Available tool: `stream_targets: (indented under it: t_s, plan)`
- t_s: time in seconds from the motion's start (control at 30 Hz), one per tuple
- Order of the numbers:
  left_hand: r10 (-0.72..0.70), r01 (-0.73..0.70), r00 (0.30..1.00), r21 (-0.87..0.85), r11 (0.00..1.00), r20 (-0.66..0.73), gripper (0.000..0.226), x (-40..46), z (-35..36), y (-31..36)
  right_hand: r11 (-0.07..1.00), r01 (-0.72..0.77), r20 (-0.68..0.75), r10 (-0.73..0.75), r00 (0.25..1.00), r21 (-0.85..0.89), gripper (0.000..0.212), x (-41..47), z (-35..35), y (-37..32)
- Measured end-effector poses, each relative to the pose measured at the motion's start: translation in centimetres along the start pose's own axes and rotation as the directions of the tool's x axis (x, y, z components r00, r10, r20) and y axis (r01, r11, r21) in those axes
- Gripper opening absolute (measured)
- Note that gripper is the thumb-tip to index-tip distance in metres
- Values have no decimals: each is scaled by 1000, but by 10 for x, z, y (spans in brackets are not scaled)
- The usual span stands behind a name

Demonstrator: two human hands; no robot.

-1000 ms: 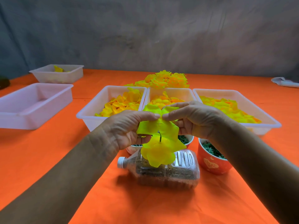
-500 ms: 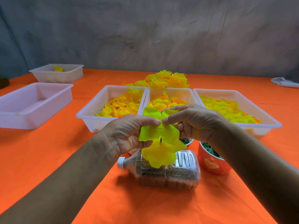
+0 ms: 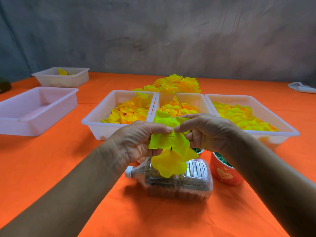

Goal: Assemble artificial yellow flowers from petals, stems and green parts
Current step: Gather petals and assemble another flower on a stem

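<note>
1. Nearest: bottle [image 3: 177, 183] lies on its side on the orange table [image 3: 51, 159].
2. Above it, your L hand [image 3: 136, 141] & R hand [image 3: 205, 132] pinch the petal layer [image 3: 169, 142] on its stem [image 3: 171, 148], mid-threading; next, prob. slide it down to seat.
3. Farther: petal trays [image 3: 95, 124], finished flowers [image 3: 176, 83].

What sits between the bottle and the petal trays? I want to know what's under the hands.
In the head view, both hands hold the flower there; below, two cups of green parts, one mostly hidden.
</note>
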State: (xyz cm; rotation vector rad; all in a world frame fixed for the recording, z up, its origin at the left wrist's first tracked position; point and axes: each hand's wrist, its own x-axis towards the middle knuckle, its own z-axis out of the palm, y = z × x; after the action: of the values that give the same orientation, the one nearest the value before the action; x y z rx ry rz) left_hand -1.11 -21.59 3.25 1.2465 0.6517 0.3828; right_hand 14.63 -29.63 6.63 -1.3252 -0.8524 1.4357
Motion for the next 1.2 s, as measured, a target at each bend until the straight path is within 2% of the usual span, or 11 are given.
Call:
stream_targets:
  t_s: [0.1,0.23,0.37,0.43,0.73,0.8,0.9,1.03,1.1,1.2]
  plan:
    - [-4,4,1000,2,1000,6,27,0,0,0,1000,-7,8,7,1000,11,27,0,-1,1]
    - [-29,28,999,-26,999,-29,13,-1,1,-1,1000,0,11,0,1000,-6,25,1,-1,2]
    - [-18,18,994,0,1000,-103,37,-7,11,1,999,6,41,-4,999,-50,24,3,0,2]
    - [-10,12,993,22,1000,-119,41,-8,14,3,998,10,53,-7,999,-56,24,2,0,2]
    - [36,-30,991,49,998,-130,13,-13,17,6,1000,19,34,-19,999,2,31,1,-2,3]
    - [58,-48,985,67,997,-161,22,-14,19,7,1000,17,27,-17,999,4,31,0,-2,2]
    - [92,-82,978,64,995,-186,52,-15,21,9,1000,17,44,-17,999,-3,31,-1,-2,1]
    - [107,-95,976,74,993,-190,64,-16,20,10,999,32,77,-29,997,-37,40,0,-2,1]
    - [109,-96,976,79,992,-188,57,-15,20,10,998,35,81,-32,996,-44,37,0,-2,1]
    - [99,-87,980,79,993,-170,21,-15,21,10,998,39,78,-35,996,-53,27,0,-2,2]
